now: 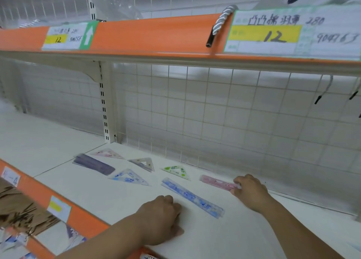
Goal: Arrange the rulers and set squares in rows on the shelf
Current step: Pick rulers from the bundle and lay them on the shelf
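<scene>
Left hand (162, 217) curled, right hand (251, 190) pinches pink ruler (214, 181); tag (273, 33): 12.

Both bare forearms are reaching forward, the right farther in. Left hand (162, 217) is lying back-up, fingers curling under into a fist, thumb sticking out sideways, holding nothing. Right hand (252, 190) is pinching one end of a pink translucent plastic ruler (214, 181) between fingers (239, 180) and thumb.
</scene>
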`<state>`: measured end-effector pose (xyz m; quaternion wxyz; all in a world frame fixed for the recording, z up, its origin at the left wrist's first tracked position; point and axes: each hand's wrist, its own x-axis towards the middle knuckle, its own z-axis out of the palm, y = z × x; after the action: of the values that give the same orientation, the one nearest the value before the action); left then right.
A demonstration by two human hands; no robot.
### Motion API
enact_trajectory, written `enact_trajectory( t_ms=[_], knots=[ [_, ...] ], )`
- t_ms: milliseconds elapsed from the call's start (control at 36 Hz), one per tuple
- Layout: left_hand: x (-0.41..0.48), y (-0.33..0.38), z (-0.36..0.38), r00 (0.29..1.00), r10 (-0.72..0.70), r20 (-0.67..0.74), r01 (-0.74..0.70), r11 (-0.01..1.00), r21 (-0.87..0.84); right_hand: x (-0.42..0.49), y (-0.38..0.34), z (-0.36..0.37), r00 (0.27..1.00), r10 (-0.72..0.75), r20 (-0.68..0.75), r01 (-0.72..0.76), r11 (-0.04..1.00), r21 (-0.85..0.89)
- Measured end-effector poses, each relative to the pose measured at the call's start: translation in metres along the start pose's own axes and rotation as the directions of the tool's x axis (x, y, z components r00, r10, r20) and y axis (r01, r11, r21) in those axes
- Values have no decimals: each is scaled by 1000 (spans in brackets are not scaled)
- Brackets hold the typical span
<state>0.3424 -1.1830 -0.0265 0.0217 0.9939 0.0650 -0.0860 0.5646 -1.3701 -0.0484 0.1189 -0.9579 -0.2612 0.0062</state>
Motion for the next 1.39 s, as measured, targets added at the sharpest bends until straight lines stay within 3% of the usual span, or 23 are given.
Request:
enact_trajectory(
  t_ms=[472, 778, 1083, 1222, 1389],
  knots=[
    [-2, -1, 0, 1000, 7, 5, -7, 1000, 9, -9, -4, -1, 1000, -22, -16, 22, 1000, 15],
    [2, 1, -1, 1000, -15, -24, 16, 999, 29, -41, -25, -18, 977, -121, -174, 106, 990, -92],
    [-9, 24, -11, 993, -7, -114, 8, 1000, 15, -109, -51, -48, 995, -97, -23, 94, 990, -102],
    [-16, 35, -22, 984, 16, -177, -8, 999, 44, -138, -59, -52, 996, -92, -5, 89, 976, -199],
    [-28, 42, -26, 969, 40, -245, -26, 998, 62, -163, -63, -51, 999, -32, 10, 33, 985, -172]
  ],
)
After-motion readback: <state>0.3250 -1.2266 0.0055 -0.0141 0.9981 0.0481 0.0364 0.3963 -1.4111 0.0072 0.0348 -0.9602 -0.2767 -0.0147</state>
